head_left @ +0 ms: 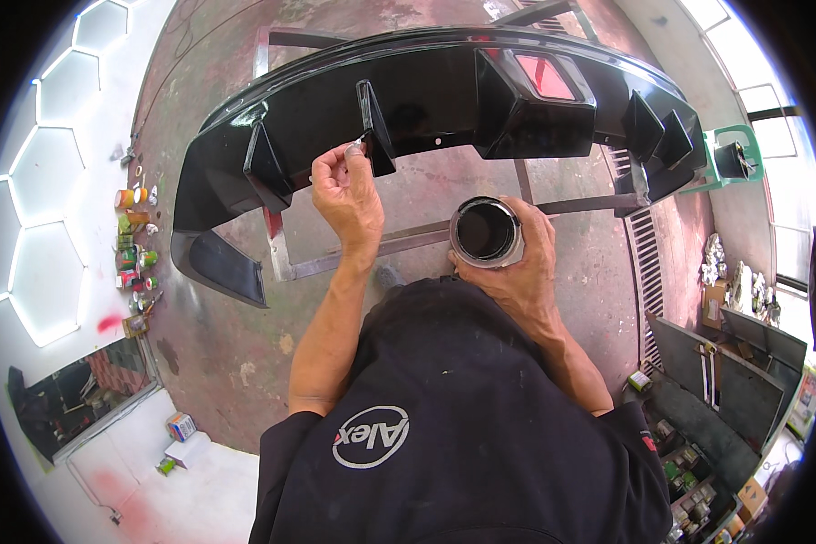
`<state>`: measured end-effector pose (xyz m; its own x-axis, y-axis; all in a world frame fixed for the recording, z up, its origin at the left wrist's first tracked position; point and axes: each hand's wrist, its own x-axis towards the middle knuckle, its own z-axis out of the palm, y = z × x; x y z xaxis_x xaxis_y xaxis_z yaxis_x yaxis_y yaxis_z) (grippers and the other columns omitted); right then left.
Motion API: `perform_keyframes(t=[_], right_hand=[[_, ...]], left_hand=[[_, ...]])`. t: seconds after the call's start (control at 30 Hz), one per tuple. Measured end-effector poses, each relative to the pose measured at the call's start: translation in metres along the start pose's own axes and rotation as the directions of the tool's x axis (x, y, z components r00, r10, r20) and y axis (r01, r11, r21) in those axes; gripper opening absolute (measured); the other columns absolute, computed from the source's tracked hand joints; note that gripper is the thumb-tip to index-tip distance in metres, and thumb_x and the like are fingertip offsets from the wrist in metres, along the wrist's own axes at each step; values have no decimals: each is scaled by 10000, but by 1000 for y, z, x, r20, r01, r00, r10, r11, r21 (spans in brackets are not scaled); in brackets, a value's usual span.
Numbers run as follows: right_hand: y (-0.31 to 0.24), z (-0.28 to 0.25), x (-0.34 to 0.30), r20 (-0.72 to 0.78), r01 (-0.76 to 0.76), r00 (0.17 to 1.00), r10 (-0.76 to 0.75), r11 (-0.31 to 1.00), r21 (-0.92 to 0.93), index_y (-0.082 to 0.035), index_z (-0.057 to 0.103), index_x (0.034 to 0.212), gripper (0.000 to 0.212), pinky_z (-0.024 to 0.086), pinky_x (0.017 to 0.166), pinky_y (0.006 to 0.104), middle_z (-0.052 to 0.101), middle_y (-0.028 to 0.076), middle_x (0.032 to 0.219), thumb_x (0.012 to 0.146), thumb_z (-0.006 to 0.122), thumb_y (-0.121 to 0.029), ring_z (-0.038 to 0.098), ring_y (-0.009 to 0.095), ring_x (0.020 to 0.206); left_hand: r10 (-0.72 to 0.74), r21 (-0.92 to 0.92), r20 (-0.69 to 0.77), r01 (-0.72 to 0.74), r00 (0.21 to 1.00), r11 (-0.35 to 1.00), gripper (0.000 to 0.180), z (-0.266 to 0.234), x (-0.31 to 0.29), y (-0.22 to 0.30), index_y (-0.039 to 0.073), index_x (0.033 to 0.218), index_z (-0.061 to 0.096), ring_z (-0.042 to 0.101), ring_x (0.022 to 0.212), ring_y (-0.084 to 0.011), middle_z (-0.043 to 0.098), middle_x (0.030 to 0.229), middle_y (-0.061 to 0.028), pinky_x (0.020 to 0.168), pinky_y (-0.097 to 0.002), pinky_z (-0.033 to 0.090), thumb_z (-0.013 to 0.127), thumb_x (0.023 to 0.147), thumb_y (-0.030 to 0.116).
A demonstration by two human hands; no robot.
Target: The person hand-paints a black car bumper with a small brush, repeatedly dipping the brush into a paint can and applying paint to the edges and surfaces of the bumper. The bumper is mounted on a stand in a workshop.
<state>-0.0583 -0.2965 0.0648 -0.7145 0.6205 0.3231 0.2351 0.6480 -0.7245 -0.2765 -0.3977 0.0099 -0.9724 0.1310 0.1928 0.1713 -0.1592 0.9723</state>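
Left hand (347, 192) touches glossy finned bumper (426, 100); right hand (517, 263) holds round tin (486, 232), perhaps paint.

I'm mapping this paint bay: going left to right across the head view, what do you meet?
Row of small paint cans by the white wall → left hand on the glossy black car diffuser's fin → right hand holding a round dark-lined tin → cluttered metal shelf.

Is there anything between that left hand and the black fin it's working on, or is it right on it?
Nothing visible stands between. The left hand pinches a small pale thing right against the edge of the black fin on the bumper part.
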Motion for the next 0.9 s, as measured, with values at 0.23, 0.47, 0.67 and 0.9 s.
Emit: perform_keyframes(t=[0.23, 0.47, 0.67, 0.9], right_hand=[[0, 0, -1, 2, 4, 1000, -4, 1000, -13, -83, 612, 1376, 850, 409, 1150, 523, 720, 97, 1243, 650, 999, -300, 686, 303, 1190], [-1, 2, -1, -11, 18, 1000, -18, 1000, -11, -87, 614, 1369, 841, 411, 1146, 525, 719, 93, 1246, 649, 997, -289, 686, 302, 1188], [-1, 1, 0, -3, 17, 1000, -17, 1000, -15, -87, 613, 1378, 851, 406, 1154, 530, 719, 91, 1249, 651, 999, -300, 682, 297, 1203], [-1, 1, 0, 4, 20, 1000, -20, 1000, -24, -86, 608, 1387, 862, 402, 1159, 534, 718, 91, 1249, 654, 1000, -313, 685, 298, 1203]], left_hand=[[2, 22, -11, -2, 1000, 1000, 175, 0, 1, -1, -37, 1113, 649, 730, 916, -140, 760, 1049, -124, 863, -294, 627, 691, 1067, 127], [15, 32, -8, -15, 1000, 999, 180, 0, 1, -3, -36, 1113, 647, 727, 911, -136, 759, 1043, -118, 862, -294, 626, 693, 1067, 132], [27, 5, -3, -27, 1000, 1000, 172, -1, 1, -6, -36, 1108, 648, 728, 919, -135, 758, 1042, -118, 867, -301, 630, 688, 1069, 126], [29, 15, -4, -29, 1000, 999, 164, -1, 1, -6, -38, 1107, 650, 729, 926, -135, 756, 1039, -115, 869, -299, 632, 682, 1068, 118]])
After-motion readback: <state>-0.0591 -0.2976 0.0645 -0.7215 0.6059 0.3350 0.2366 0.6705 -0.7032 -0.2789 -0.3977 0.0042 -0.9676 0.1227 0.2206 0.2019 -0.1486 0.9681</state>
